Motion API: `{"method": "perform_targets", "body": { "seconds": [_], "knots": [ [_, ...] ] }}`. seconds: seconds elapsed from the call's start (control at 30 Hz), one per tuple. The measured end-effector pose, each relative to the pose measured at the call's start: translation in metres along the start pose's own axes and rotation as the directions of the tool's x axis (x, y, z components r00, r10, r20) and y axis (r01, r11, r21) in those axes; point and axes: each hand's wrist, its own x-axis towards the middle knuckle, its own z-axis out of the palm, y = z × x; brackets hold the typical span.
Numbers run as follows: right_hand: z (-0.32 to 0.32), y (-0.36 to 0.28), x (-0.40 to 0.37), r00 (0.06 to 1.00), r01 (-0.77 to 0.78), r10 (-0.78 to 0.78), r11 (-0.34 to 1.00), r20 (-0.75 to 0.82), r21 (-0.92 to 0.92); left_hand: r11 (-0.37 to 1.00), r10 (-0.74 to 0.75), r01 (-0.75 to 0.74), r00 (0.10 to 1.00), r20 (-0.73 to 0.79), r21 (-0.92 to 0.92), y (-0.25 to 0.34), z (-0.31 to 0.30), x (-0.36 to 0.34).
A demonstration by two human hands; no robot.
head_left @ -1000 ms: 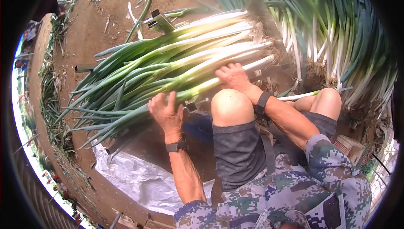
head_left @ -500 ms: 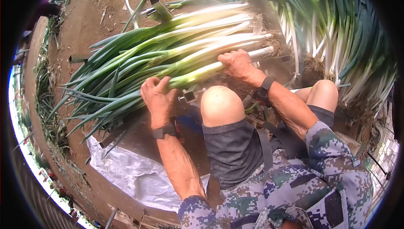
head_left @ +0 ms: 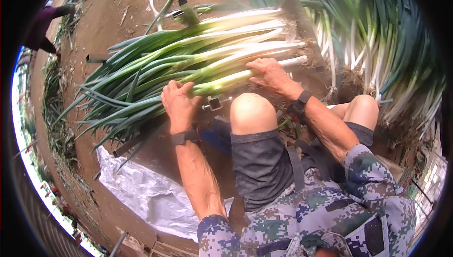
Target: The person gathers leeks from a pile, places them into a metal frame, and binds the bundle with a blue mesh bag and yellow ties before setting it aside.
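A layer of long green onions [head_left: 188, 61] lies across a low metal frame in front of me, white root ends to the right and green leaves to the left. My left hand [head_left: 179, 100] is closed round the nearest green onion [head_left: 219, 84] where its leaves begin. Farther right, my right hand [head_left: 271, 74] grips the white shank of that same stalk, thumb and fingers partly hidden. The stalk lies along the near side of the layer, its root end pointing right. Both wrists wear dark bands.
A big heap of green onions [head_left: 368, 35] fills the upper right. Square metal tube ends [head_left: 188, 11] stick up beyond the layer. White plastic sheeting [head_left: 146, 193] lies on the dirt at lower left. At the upper left edge stands a person in dark clothing [head_left: 42, 28].
The whole view has shifted slightly. Both hands stay on the same green onion, with little movement against the layer. More of the person at upper left shows now.
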Motion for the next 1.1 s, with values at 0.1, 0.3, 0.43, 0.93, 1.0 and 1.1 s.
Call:
{"method": "perform_targets", "body": {
  "seconds": [0.1,0.3,0.43,0.93,1.0,1.1],
  "knots": [
    [0.004,0.008,-0.003,0.997,0.066,-0.067,0.996,0.025,0.063,0.99,0.113,-0.126,0.977,-0.182,-0.063,-0.007,0.002,-0.024],
    [0.001,-0.002,-0.001,0.996,0.047,-0.051,0.997,0.075,0.064,0.819,-0.553,0.394,0.735,-0.392,-0.417,-0.025,0.084,-0.159],
    [-0.016,-0.016,-0.002,0.999,-0.048,0.045,0.947,0.015,0.316,0.426,-0.78,0.787,0.569,0.258,-0.447,-0.041,0.205,-0.219],
    [-0.046,-0.027,-0.07,0.845,-0.534,0.436,0.714,0.308,0.452,0.68,-0.71,0.713,0.698,0.089,-0.172,-0.038,0.283,-0.206],
    [-0.028,-0.018,-0.079,0.858,-0.509,0.345,0.677,0.382,0.532,0.564,-0.807,0.813,0.58,0.108,-0.145,-0.053,0.241,-0.206],
    [-0.013,-0.018,-0.072,0.877,-0.455,0.224,0.673,0.424,0.584,0.729,-0.68,0.627,0.71,-0.184,-0.276,-0.066,0.148,-0.207]
  ]
}}
